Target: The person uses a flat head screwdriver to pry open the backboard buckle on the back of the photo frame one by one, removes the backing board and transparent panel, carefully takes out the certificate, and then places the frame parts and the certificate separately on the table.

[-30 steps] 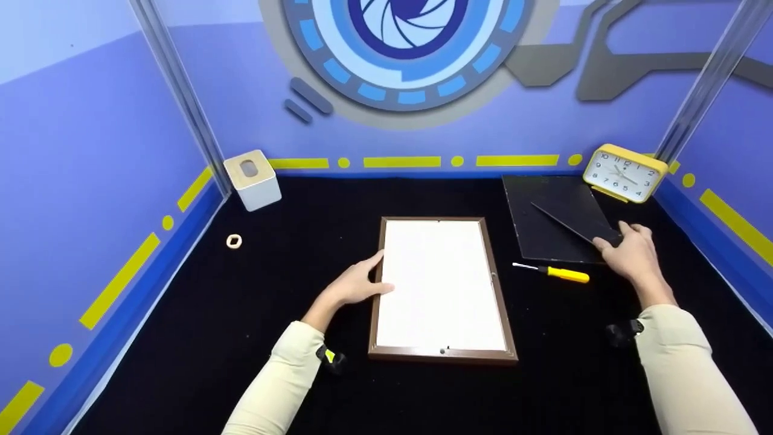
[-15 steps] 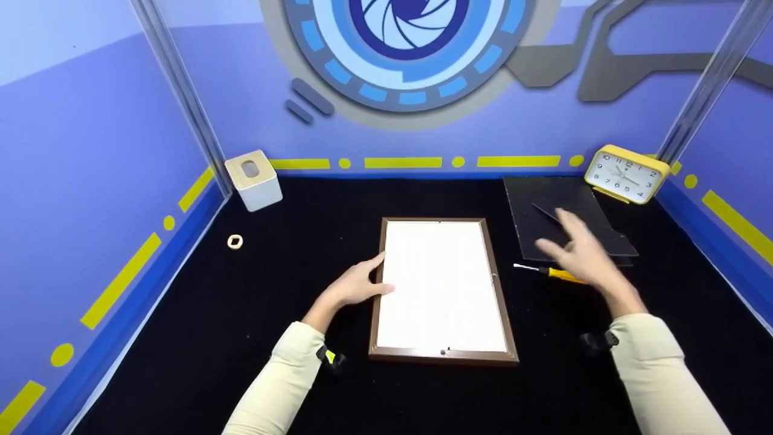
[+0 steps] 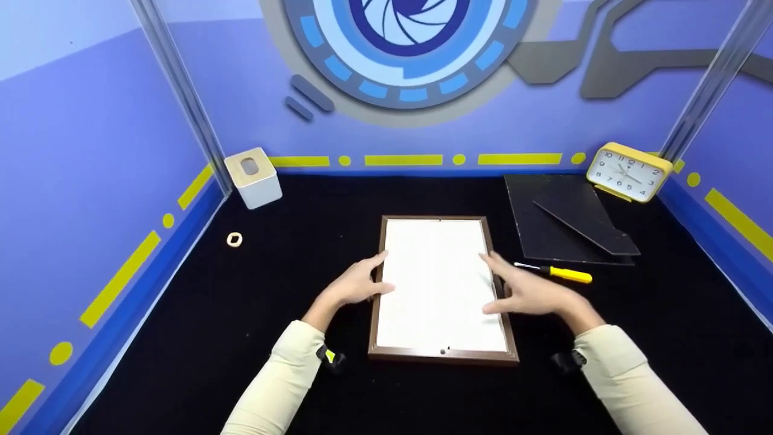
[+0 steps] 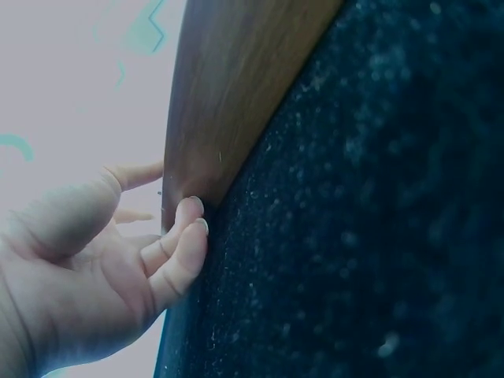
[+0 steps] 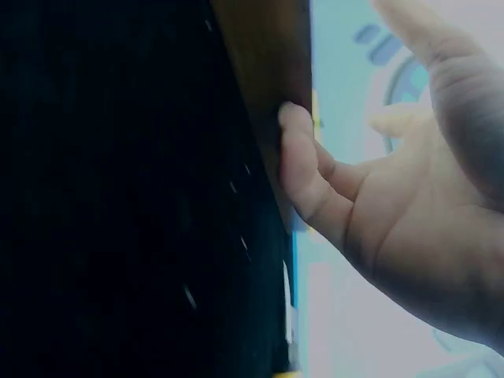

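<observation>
The brown frame (image 3: 410, 353) lies between your spread fingers (image 3: 371, 264), left hand (image 3: 350, 285) touching one side, right hand (image 3: 528, 291) at the other.

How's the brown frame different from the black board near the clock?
The brown frame has a white middle; the black board is dark all over. The frame has the left hand and right hand at it; the board has neither. Frame and board both lie flat.
</observation>
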Demonstrator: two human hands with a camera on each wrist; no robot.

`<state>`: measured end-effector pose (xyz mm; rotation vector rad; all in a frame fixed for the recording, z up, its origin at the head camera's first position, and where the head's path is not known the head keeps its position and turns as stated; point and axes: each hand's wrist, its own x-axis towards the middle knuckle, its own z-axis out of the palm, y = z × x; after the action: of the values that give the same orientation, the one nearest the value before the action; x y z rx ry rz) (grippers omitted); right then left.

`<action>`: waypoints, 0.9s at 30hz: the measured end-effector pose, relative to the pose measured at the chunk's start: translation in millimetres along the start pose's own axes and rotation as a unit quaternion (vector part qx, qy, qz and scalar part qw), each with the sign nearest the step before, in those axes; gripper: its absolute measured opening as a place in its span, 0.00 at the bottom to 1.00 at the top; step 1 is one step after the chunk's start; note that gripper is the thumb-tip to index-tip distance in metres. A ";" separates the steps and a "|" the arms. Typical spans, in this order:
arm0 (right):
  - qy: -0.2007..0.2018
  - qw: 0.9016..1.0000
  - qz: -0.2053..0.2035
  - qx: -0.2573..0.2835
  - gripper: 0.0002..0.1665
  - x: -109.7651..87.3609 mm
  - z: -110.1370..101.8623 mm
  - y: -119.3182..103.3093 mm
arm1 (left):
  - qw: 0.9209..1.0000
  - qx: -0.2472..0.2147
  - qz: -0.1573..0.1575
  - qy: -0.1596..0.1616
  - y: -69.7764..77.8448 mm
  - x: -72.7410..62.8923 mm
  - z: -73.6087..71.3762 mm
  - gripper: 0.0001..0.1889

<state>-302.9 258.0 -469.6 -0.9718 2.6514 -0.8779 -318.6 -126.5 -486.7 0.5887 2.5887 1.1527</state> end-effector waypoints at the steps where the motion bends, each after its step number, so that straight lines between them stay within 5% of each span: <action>1: -0.003 1.000 0.003 0.002 0.68 0.9 2.3 -0.9 | 1.000 -0.002 0.000 -0.001 0.2 0.2 0.2 0.44; 11: -0.001 0.994 0.073 0.075 0.75 3.6 9.5 3.1 | 1.000 -0.014 0.012 0.022 -0.5 2.7 -0.3 0.44; 16: -0.016 0.995 0.064 0.077 0.76 2.1 8.9 3.8 | 1.000 -0.018 0.021 0.012 3.2 2.3 -3.9 0.47; 27: -0.036 0.998 0.032 0.048 0.81 1.2 11.2 -0.9 | 0.999 0.004 -0.017 -0.036 15.6 -6.7 -12.3 0.58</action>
<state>-299.3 251.4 -478.1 -0.8758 2.5398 -0.9272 -313.3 -128.1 -466.5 0.5759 2.5328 1.0915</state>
